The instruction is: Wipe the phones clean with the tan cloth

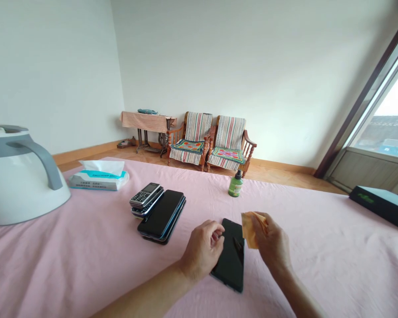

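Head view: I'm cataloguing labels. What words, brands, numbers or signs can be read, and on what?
None reads clearly.
Tissue pack: characters too blurred.
Green bottle: label too small.
Black box: green lettering, blurred.
Top keypad phone: key markings too small.
Phone by left hand: none visible.

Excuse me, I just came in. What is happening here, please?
A person's right hand holds an orange cloth at the right side of a dark phone lying on the pink sheet. The left hand, curled, is over the phone's left edge; I cannot tell if it touches. More phones lie stacked to the left, and a green bottle stands beyond.
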